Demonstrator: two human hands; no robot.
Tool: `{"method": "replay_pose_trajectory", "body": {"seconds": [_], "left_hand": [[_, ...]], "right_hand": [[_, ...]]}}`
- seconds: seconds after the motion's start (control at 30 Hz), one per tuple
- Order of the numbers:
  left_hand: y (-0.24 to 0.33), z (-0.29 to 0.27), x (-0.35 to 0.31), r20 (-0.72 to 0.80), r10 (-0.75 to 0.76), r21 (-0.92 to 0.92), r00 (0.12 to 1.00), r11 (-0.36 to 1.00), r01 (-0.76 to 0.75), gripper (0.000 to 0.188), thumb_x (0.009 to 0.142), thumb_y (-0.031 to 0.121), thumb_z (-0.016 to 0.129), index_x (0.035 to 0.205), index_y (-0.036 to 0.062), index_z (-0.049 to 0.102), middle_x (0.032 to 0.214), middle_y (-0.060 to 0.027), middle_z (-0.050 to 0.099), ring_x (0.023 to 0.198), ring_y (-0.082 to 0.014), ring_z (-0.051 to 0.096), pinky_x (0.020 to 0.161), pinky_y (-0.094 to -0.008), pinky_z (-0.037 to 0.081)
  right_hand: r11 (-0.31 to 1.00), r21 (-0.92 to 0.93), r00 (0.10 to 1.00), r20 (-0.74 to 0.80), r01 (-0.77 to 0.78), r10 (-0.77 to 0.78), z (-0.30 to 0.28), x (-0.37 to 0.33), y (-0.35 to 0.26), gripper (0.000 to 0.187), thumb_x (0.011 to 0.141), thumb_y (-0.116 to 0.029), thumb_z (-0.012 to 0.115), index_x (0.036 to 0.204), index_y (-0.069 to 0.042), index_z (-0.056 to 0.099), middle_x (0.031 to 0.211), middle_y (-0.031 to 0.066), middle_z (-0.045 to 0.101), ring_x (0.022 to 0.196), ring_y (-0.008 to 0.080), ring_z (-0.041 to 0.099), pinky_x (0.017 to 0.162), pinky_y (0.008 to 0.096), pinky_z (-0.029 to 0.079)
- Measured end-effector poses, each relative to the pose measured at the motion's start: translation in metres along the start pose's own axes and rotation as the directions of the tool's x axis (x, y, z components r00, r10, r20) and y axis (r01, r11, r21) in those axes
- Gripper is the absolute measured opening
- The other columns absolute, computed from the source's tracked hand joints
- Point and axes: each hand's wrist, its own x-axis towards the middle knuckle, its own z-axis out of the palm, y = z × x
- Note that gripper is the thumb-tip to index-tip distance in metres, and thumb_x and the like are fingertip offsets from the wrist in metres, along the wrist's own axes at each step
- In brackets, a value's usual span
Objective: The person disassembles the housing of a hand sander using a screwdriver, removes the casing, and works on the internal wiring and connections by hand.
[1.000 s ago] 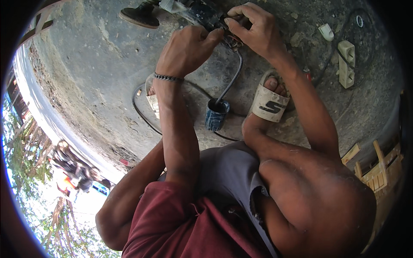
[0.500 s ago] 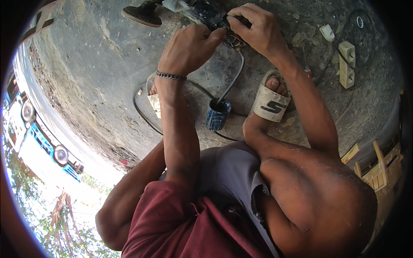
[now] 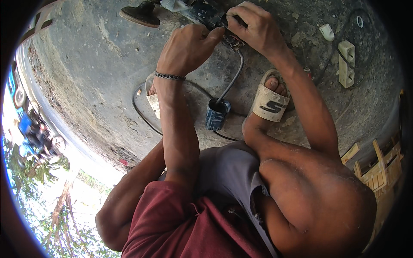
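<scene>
A dark power tool (image 3: pixel 205 12), which looks like an angle grinder with a grey head, lies on the ground at the top of the view. Its near end is opened up, with thin wires (image 3: pixel 233 43) showing. My left hand (image 3: pixel 185 49) is closed at the near end of the body, thumb pointing right. Across from it, my right hand (image 3: pixel 254 29) pinches at the same end; what its fingertips hold is hidden. A grey cord (image 3: pixel 238 69) runs from the wires down through a loose blue, scuffed cylindrical cover (image 3: pixel 217 115) standing between my feet.
A round dark guard-like piece (image 3: pixel 141 16) is at the tool's far left. To the right lie a white power strip (image 3: pixel 346 64), a white plug-like piece (image 3: pixel 327 32) and a ring (image 3: pixel 360 21). Wooden slats (image 3: pixel 380 167) stand at lower right. A road with vehicles runs along the left.
My right hand has shifted slightly left and its fingers have turned a little at the tool's end. My left hand stays nearly in place. On the road, the blue truck has moved on and other vehicles show.
</scene>
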Motion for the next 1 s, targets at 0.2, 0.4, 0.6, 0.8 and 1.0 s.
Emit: {"method": "replay_pose_trajectory", "body": {"seconds": [0.2,0.4,0.6,0.8,1.0], "left_hand": [[0.001,0.000,-0.002,-0.019,0.014,0.009,1.000,1.000,-0.014,0.065,0.095,0.060,0.058,0.085,-0.0018,0.072,0.074,-0.0153,0.072,0.075,-0.0248,0.073,0.071,-0.0390,0.053],[0.003,-0.001,-0.002,-0.010,0.008,0.011,1.000,1.000,-0.008,0.064,0.095,0.060,0.058,0.084,-0.0019,0.072,0.073,-0.0154,0.072,0.076,-0.0261,0.074,0.072,-0.0396,0.053],[0.004,-0.002,-0.001,-0.010,0.022,0.022,1.000,1.000,-0.022,0.063,0.096,0.059,0.058,0.084,-0.0020,0.072,0.073,-0.0160,0.072,0.075,-0.0274,0.073,0.072,-0.0404,0.053],[0.003,-0.001,-0.001,-0.018,0.021,0.012,1.000,1.000,-0.021,0.062,0.096,0.058,0.058,0.084,-0.0020,0.071,0.073,-0.0156,0.072,0.074,-0.0267,0.073,0.071,-0.0400,0.052],[0.002,0.000,0.000,-0.010,0.013,0.018,1.000,1.000,-0.013,0.063,0.096,0.059,0.058,0.084,-0.0017,0.071,0.073,-0.0151,0.072,0.074,-0.0264,0.073,0.071,-0.0399,0.052]], "right_hand": [[1.000,0.002,1.000,0.018,-0.005,0.005,-0.002,0.001,0.001,0.016,0.090,-0.014,0.071,0.099,-0.001,0.070,0.091,0.0083,0.067,0.078,0.0219,0.067,0.069,0.0343,0.055],[1.000,-0.003,0.999,0.041,-0.012,0.012,-0.003,0.004,0.002,0.016,0.090,-0.014,0.071,0.099,-0.001,0.070,0.091,0.0081,0.067,0.078,0.0214,0.066,0.069,0.0341,0.055],[1.000,-0.005,0.997,0.070,-0.023,0.024,-0.005,0.007,0.004,0.016,0.090,-0.014,0.071,0.099,0.000,0.070,0.090,0.0079,0.067,0.078,0.0210,0.066,0.069,0.0339,0.055],[0.999,-0.008,0.992,0.118,-0.034,0.034,-0.007,0.014,0.005,0.016,0.091,-0.015,0.070,0.098,0.000,0.070,0.090,0.0076,0.067,0.077,0.0205,0.066,0.068,0.0336,0.054],[0.999,-0.004,0.989,0.143,-0.039,0.039,-0.006,0.016,0.005,0.016,0.091,-0.015,0.070,0.098,0.000,0.070,0.089,0.0074,0.067,0.077,0.0200,0.065,0.068,0.0334,0.054]]}}
